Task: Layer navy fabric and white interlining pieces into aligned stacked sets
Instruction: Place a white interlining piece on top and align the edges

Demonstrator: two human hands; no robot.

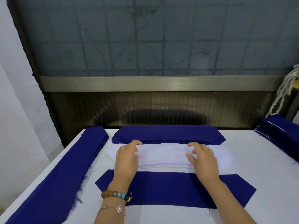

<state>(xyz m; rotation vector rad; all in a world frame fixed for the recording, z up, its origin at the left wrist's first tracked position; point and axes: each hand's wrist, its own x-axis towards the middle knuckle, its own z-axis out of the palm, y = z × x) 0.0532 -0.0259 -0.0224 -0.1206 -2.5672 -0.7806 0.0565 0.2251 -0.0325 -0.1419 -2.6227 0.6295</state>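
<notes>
A stack of white interlining pieces [163, 155] lies across the middle of the white table. Behind it sits a stack of navy fabric pieces [168, 134]. In front of it a single navy piece [174, 188] lies flat. My left hand [127, 159] rests on the left part of the white stack, its fingertips curled on the far edge of the top sheet. My right hand [203, 159] rests on the right part, its fingers bent and pinching the top sheet, which is slightly rumpled there.
A long stack of navy strips [64, 172] runs along the table's left edge. Another navy stack [281, 135] sits at the right edge. A dark machine panel [161, 109] stands behind the table, with white cord [284, 91] hanging at the right.
</notes>
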